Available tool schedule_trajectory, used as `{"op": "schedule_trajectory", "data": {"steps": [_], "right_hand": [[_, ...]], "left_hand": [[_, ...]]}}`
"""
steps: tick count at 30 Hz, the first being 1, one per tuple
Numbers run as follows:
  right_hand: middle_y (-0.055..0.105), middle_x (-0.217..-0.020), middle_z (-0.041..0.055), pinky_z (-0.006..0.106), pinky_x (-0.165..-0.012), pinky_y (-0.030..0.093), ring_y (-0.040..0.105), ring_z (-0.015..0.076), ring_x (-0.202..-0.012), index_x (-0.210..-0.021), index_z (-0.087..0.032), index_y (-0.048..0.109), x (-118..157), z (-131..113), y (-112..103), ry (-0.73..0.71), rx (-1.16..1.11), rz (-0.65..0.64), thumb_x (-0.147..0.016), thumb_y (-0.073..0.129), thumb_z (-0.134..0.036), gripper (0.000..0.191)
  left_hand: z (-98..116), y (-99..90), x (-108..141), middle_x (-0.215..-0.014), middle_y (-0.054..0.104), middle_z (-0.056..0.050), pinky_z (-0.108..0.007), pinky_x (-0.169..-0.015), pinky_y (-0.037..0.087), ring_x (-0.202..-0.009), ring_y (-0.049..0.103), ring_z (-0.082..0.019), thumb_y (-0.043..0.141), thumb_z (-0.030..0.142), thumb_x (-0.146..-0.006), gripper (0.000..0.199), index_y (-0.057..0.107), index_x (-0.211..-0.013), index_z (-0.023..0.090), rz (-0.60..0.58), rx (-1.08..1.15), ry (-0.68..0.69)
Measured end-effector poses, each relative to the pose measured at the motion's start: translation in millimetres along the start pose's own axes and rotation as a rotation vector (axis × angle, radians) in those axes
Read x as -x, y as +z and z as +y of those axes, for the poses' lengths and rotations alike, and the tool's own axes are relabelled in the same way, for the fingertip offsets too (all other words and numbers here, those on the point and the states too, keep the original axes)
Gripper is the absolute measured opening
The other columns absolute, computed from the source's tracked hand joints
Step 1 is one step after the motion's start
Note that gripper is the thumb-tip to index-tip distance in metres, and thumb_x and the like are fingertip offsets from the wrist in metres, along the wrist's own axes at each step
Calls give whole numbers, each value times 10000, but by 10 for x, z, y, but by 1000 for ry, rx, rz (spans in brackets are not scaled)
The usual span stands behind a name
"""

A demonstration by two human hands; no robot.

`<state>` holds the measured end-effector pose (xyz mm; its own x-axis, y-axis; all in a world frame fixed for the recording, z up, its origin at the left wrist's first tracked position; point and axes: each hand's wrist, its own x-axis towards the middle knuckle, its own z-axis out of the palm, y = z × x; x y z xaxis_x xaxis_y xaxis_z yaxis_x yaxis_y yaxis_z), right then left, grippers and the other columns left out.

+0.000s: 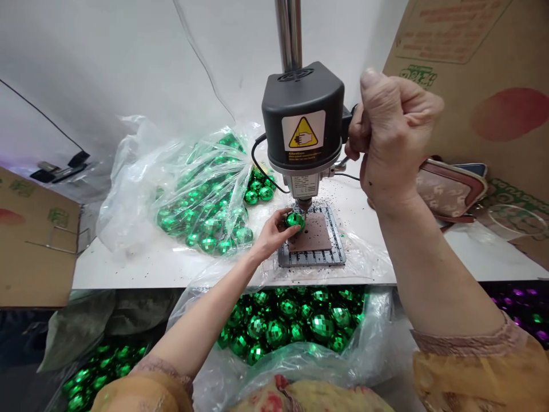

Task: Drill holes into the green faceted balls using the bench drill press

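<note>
A shiny green faceted ball (295,221) is pinched between the thumb and fingers of my left hand (274,232), just under the chuck of a black bench drill press (303,117). The ball is over the left part of a brownish board (319,234) with a dark hole, which lies on the slotted metal base (337,243). Dark crumbs are scattered there. My right hand (392,129) is closed at the drill's right side, around its feed lever; the lever is mostly hidden by the fingers. Whether the bit touches the ball I cannot tell.
At the left of the white table (128,263) lies a clear plastic bag (206,194) of green balls. Below the table's front edge hangs an open bag of more green balls (295,320). Cardboard boxes (472,74) flank the table; a patterned purse (450,189) lies right.
</note>
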<state>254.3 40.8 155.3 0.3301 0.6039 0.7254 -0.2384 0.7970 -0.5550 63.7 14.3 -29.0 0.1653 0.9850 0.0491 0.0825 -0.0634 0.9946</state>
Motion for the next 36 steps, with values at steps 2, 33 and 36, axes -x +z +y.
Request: {"op": "schedule_trajectory", "data": {"steps": [2, 33, 36], "right_hand": [[344, -377, -70, 301, -355, 126, 266, 52, -327, -454, -203, 405, 3, 2, 0, -4, -30, 0, -736, 801, -521, 581], [339, -387, -76, 277, -293, 170, 316, 75, -322, -488, -242, 372, -362, 146, 50, 213, 84, -12, -686, 774, -647, 604], [349, -396, -74, 266, -298, 180, 317, 65, -333, -490, -240, 371, -393, 175, 52, 243, 73, -20, -660, 786, -657, 612]], "left_hand": [[-30, -4, -1, -1129, 723, -106, -373, -913, 555, -1009, 684, -221, 858, 418, -726, 637, 618, -1256, 158, 11, -14, 14], [-114, 256, -14, -1131, 726, -100, -408, -975, 520, -1040, 676, -240, 808, 391, -754, 545, 629, -1221, 174, 89, -82, 102], [-131, 236, -48, -1171, 728, -104, -414, -1000, 517, -1088, 671, -254, 775, 412, -781, 545, 633, -1251, 173, 73, -64, 100]]}}
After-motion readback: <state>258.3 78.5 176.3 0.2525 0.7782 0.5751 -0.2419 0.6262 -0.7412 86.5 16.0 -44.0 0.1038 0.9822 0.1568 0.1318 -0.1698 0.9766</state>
